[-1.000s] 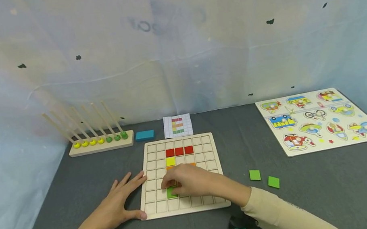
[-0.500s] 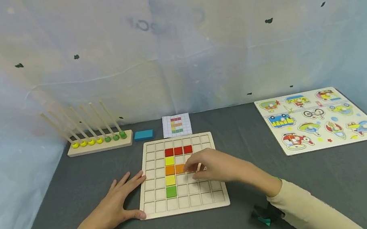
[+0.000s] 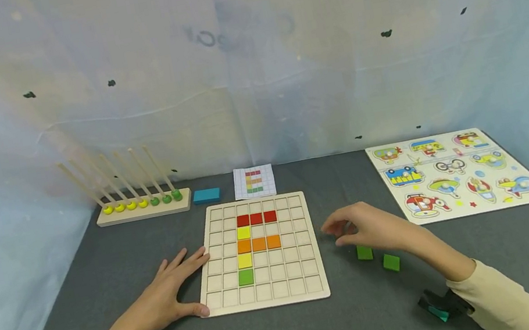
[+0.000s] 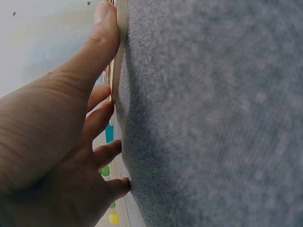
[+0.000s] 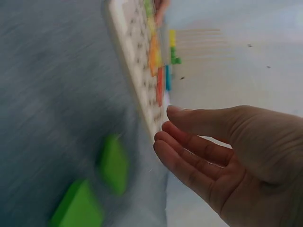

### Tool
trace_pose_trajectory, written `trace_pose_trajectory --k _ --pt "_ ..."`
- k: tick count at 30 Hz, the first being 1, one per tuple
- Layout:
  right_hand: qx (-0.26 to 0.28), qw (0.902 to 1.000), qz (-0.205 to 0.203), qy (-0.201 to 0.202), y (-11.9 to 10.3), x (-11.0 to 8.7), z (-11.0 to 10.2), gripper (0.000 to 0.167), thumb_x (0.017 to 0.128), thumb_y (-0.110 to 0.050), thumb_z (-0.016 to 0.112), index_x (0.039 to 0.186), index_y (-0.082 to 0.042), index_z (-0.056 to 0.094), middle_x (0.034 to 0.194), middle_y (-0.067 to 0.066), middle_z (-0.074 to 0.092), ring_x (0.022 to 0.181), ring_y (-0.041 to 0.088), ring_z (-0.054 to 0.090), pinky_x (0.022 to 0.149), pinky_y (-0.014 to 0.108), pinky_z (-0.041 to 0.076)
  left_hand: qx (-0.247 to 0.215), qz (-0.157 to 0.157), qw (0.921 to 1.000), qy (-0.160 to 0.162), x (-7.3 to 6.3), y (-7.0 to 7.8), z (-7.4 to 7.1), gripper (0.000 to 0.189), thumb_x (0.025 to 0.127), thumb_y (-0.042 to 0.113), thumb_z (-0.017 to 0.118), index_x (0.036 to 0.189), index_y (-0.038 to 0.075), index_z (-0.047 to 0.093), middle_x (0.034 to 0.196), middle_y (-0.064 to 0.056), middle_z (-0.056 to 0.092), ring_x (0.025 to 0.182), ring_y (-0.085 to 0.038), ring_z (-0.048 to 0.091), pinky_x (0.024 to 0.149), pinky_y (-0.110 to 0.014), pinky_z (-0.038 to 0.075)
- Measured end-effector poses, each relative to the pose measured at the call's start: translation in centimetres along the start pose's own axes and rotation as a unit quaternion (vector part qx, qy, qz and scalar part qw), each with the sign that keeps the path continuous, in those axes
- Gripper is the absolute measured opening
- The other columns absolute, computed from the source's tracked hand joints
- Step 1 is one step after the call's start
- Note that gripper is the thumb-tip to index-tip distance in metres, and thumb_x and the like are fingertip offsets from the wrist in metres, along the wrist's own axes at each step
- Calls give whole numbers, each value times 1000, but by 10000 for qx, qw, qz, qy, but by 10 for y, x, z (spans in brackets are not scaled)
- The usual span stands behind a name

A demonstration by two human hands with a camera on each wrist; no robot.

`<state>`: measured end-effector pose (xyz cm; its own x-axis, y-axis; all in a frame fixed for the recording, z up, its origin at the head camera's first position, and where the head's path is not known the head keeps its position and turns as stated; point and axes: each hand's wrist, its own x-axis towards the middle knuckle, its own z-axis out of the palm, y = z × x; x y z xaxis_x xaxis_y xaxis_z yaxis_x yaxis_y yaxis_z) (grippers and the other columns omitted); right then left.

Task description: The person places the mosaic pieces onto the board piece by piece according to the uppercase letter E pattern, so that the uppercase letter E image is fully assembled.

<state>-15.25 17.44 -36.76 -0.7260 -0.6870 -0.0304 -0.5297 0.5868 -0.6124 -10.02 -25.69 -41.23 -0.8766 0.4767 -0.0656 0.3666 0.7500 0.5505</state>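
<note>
A wooden grid board (image 3: 296,285) lies at the middle of the table. In its cells sit red tiles (image 3: 256,219), yellow tiles (image 3: 245,261), orange tiles (image 3: 259,244) and one green tile (image 3: 246,277). My left hand (image 3: 163,298) rests at the board's left edge, thumb at the near corner and fingers spread. To the right of the board, my right hand (image 3: 373,226) hovers with bent fingers and holds nothing. Two loose green tiles (image 3: 364,252) lie on the table just below it; the right wrist view shows them as thick green squares (image 5: 113,164).
Behind the board is a printed pattern card (image 3: 254,182), with a blue block (image 3: 207,196) beside it. A peg stand with beads (image 3: 145,211) occupies the back left. At the right lies a vehicle puzzle board (image 3: 463,177). A pale curtain closes off the back and sides.
My right hand has left the green tile in the board's lower left cell and moved right, off the board, toward the loose green tiles. The left hand has stayed in place.
</note>
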Motion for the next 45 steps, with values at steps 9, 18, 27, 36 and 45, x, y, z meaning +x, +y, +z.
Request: trace_pose_trajectory --k 9,18,27,36,45 --pt "-403 9989 229 -102 15 -20 3 34 82 -9 79 115 -7 69 102 -2 68 93 16 63 77 31 56 14 -60 10000 -18 0 -2 1 103 65 62 76 151 16 41 159 -9 30 145 -47 15 109 -72 5" --pt "-296 9987 186 -373 18 -27 -2 37 80 -7 80 115 -6 68 92 -5 63 82 10 58 70 28 53 -18 -84 9999 -62 2 -3 2 104 66 62 77 152 17 39 160 -8 28 146 -46 13 109 -73 4" --pt "-225 9993 74 -284 16 -22 -1 30 82 0 76 111 -6 70 86 -5 62 76 7 56 66 25 51 -4 8 10000 10 0 -1 0 102 67 62 75 151 16 40 159 -9 30 145 -48 15 107 -74 5" --pt "-336 9988 -193 -295 6 -13 -5 27 83 2 74 108 -9 72 94 -2 68 80 7 59 69 26 52 35 73 9999 77 -1 -1 1 102 67 63 75 151 15 41 158 -10 31 145 -47 16 108 -74 6" --pt "-252 9989 -266 -282 -13 9 0 27 85 0 73 111 -7 71 94 -2 68 82 8 58 71 28 53 73 20 10000 62 -1 0 2 103 66 63 75 151 16 41 158 -10 31 145 -47 16 108 -73 6"
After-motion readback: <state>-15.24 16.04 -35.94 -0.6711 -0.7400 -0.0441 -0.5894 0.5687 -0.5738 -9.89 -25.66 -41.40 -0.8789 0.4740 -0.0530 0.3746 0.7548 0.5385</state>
